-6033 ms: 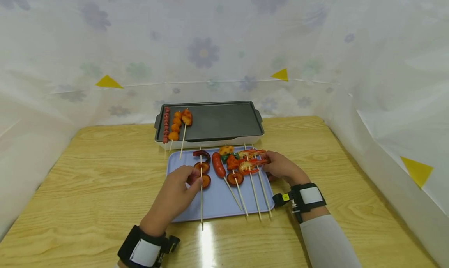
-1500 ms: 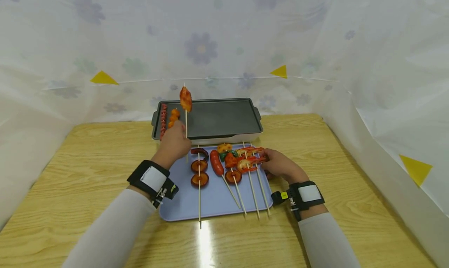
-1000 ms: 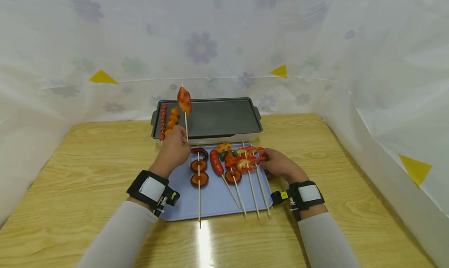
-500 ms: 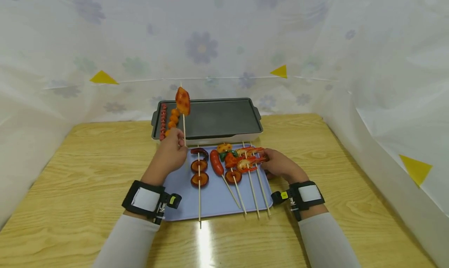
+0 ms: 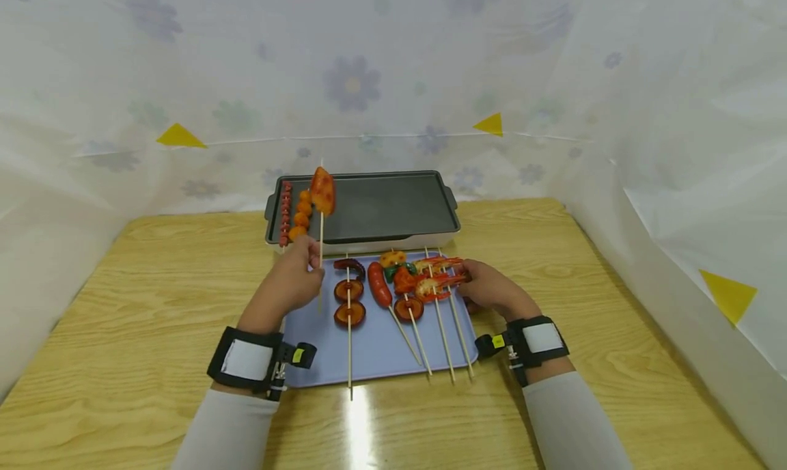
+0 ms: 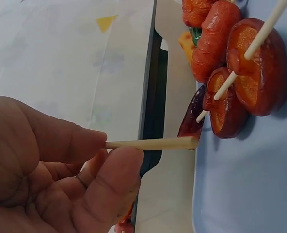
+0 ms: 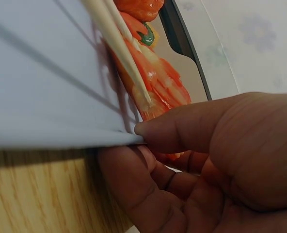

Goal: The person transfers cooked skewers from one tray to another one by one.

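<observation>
In the head view my left hand (image 5: 287, 279) pinches the bare stick of a chicken wing skewer (image 5: 322, 191), held upright with the wing overlapping the griddle's left part. The left wrist view shows the stick (image 6: 158, 143) between thumb and forefinger, its blunt end sticking out past them. My right hand (image 5: 492, 289) grips the right rim of the lavender tray (image 5: 332, 350), thumb on top and fingers below, beside the shrimp skewers (image 5: 433, 289). Also on the tray lie a mushroom skewer (image 5: 350, 314), a sausage skewer (image 5: 380, 285) and a mixed vegetable skewer (image 5: 404, 281).
Behind the tray stands a dark rectangular griddle (image 5: 387, 207) with a pale base. At its left end lie a thin reddish meat skewer (image 5: 285, 214) and an orange ball skewer (image 5: 301, 218). A flowered sheet (image 5: 393, 60) hangs around the wooden table (image 5: 154, 306).
The wing skewer, earlier lying on the griddle's left part, has been picked up by my left hand. Lately that hand has drawn it slightly down toward me. My right hand stays at the tray rim.
</observation>
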Demonstrator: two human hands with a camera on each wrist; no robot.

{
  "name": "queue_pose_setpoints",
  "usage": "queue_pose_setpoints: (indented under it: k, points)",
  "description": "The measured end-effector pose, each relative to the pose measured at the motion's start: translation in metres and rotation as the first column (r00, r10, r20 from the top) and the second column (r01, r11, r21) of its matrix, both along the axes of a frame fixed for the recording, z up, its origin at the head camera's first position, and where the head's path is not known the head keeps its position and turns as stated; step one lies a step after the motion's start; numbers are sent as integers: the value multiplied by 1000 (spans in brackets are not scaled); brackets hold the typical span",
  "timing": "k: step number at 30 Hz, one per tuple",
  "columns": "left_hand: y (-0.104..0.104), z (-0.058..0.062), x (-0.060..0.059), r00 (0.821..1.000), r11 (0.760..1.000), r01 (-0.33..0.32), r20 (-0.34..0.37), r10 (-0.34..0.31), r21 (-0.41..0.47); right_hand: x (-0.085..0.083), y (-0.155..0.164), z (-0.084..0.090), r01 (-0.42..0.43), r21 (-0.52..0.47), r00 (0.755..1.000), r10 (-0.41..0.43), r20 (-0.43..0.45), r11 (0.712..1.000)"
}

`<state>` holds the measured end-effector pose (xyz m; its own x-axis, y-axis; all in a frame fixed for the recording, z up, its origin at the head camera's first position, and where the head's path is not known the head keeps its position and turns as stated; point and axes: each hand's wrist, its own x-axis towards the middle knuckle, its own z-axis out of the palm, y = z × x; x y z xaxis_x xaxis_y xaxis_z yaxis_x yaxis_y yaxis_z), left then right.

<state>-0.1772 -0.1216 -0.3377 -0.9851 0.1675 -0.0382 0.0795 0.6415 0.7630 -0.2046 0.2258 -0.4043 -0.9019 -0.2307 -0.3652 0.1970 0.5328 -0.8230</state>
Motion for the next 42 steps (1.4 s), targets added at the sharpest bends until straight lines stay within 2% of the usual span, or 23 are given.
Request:
queue_pose_setpoints:
  k: [5, 11, 18, 23, 26, 31, 34, 42]
  points:
    - [-2, 2, 5, 999, 999, 25, 36, -26, 20, 0, 0, 1, 1, 0, 1000, -1, 0, 1000]
    - [-5, 2, 11, 989, 997, 60, 131, -66, 52, -1, -1, 0, 2, -6, 1000, -2, 4, 1000]
    - [-6, -5, 17, 975, 989, 49, 207, -77, 136, -1, 0, 0, -2, 8, 1000, 2, -12, 1000]
    - [-6, -13, 20, 962, 988, 44, 260, -83, 150, 0, 1, -1, 3, 2, 1000, -3, 2, 1000]
    - [-7, -16, 24, 956, 990, 42, 281, -79, 137, 0, 0, 0, 6, -8, 1000, -6, 9, 1000]
    - [-10, -15, 31, 959, 996, 64, 273, -78, 57, 0, -2, 0, 10, -8, 1000, -10, 6, 1000]
    - [-13, -13, 37, 960, 995, 97, 260, -103, 35, 0, -2, 0, 11, -2, 1000, -11, -6, 1000]
    - [-22, -14, 47, 939, 986, 169, 303, -164, 10, 1, -2, 2, 3, -8, 1000, -3, -10, 1000]
